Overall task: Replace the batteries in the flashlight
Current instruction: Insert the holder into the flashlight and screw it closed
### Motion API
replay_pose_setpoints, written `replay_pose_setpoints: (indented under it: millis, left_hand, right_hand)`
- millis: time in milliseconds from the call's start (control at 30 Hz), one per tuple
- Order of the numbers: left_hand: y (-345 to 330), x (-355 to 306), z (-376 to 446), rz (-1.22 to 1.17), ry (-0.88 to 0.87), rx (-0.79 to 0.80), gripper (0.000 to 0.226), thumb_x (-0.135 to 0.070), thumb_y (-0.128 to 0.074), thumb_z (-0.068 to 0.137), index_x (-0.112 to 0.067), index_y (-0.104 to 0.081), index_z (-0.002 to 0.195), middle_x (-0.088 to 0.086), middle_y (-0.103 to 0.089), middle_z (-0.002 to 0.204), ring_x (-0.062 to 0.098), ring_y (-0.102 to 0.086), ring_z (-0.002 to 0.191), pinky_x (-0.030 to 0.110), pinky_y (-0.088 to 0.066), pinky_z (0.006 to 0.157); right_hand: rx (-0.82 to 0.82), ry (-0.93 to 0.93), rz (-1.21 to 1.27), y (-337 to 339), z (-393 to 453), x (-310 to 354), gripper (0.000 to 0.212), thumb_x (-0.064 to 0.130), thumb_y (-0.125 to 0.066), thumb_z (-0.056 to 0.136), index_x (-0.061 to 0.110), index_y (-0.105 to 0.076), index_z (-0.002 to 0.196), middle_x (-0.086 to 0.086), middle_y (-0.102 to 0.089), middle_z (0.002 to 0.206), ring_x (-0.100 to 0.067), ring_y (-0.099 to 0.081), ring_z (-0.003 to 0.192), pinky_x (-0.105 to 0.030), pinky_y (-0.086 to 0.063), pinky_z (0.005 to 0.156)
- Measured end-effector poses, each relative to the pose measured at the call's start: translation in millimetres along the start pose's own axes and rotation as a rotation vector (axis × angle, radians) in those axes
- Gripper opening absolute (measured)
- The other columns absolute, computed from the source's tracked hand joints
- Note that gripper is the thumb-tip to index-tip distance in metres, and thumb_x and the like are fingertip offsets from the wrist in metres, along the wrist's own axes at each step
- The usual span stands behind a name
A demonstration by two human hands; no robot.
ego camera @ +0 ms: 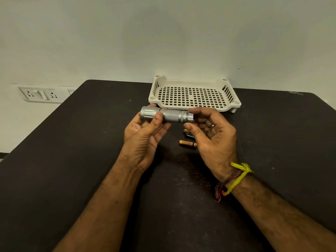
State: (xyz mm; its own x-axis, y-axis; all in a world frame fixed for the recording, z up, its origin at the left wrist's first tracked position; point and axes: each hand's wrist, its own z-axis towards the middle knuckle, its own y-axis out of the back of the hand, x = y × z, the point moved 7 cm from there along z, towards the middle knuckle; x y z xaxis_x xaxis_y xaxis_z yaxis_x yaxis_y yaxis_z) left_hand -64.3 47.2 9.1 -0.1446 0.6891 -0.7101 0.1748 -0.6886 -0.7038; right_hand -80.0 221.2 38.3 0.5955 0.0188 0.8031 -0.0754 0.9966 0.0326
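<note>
A silver flashlight (168,115) lies sideways in the air above the dark table (72,142), head to the left. My left hand (145,137) grips it near the head, thumb over the body. My right hand (212,135) curls around its tail cap, with the index finger on top of the cap and the thumb below it. Beneath the hands, small batteries rest on the table: a copper-and-black one (187,143) lies alone, and a black and copper group (188,134) is partly hidden by my right thumb.
A white perforated plastic tray (192,104) stands just behind the flashlight against the wall, with nothing in it. A wall socket panel (41,94) sits at the left beyond the table edge. Threads are tied around my right wrist (234,180).
</note>
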Motion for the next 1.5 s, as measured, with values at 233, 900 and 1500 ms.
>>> replay_pose_setpoints:
  millis: [233, 900, 1500]
  left_hand:
    - [-0.8, -4.5, -0.2, 0.082, -0.062, 0.027, 0.043, -0.008, -0.073, 0.073, -0.01, -0.062, 0.114, 0.008, -0.076, 0.108, 0.019, -0.073, 0.103, 0.028, -0.059, 0.078]
    - [-4.2, -11.2, -2.7, 0.159, -0.136, 0.091, 0.04, -0.007, -0.072, 0.075, -0.013, -0.063, 0.113, 0.006, -0.077, 0.105, 0.018, -0.072, 0.104, 0.027, -0.058, 0.079]
    - [-4.8, -8.1, -3.3, 0.16, -0.146, 0.077, 0.041, -0.005, -0.069, 0.076, -0.01, -0.06, 0.115, 0.004, -0.077, 0.101, 0.016, -0.073, 0.099, 0.026, -0.058, 0.078]
  right_hand:
    - [0.003, -0.019, -0.02, 3.2, 3.3, -0.7, 0.031, 0.01, -0.077, 0.083, 0.025, -0.069, 0.109, 0.003, -0.074, 0.101, -0.019, -0.074, 0.095, -0.034, -0.06, 0.085]
    - [0.033, -0.05, -0.015, 3.1, 3.3, 0.5, 0.022, 0.011, -0.076, 0.086, 0.014, -0.069, 0.107, -0.006, -0.074, 0.093, -0.021, -0.076, 0.08, -0.036, -0.063, 0.074]
    - [0.08, -0.065, 0.025, -5.4, 1.1, -2.3, 0.023, 0.016, -0.067, 0.091, 0.019, -0.06, 0.113, -0.004, -0.071, 0.082, -0.017, -0.072, 0.066, -0.028, -0.059, 0.061]
